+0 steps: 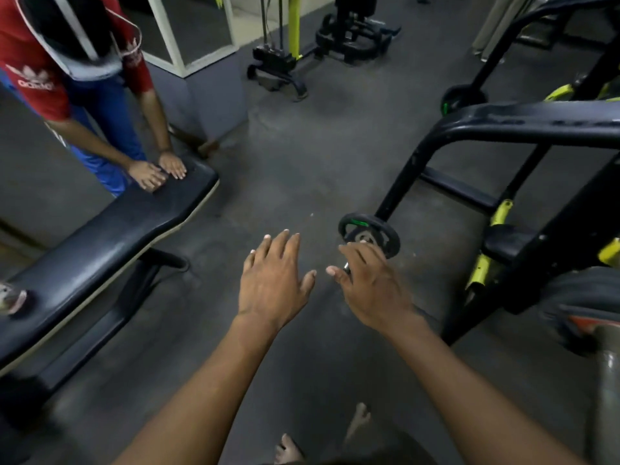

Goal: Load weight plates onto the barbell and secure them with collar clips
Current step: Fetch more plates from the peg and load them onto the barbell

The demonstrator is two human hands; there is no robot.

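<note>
A small black weight plate (369, 233) with a green mark and a silver hub stands tilted on the floor beside the rack's leg. My right hand (372, 283) reaches over its near edge, and a small silver metal piece (346, 267) shows between thumb and forefinger; what that piece is I cannot tell. My left hand (273, 280) hovers palm down over the bare floor to the left, fingers spread, holding nothing. At the lower right, blurred, a large dark plate (583, 297) sits on a grey barbell sleeve (609, 370).
A black padded bench (110, 229) runs along the left; another person in a red shirt rests both hands (157, 172) on its far end. A black and yellow rack frame (503, 129) fills the right. More machines (349, 35) stand at the back. My bare feet (288, 449) are below.
</note>
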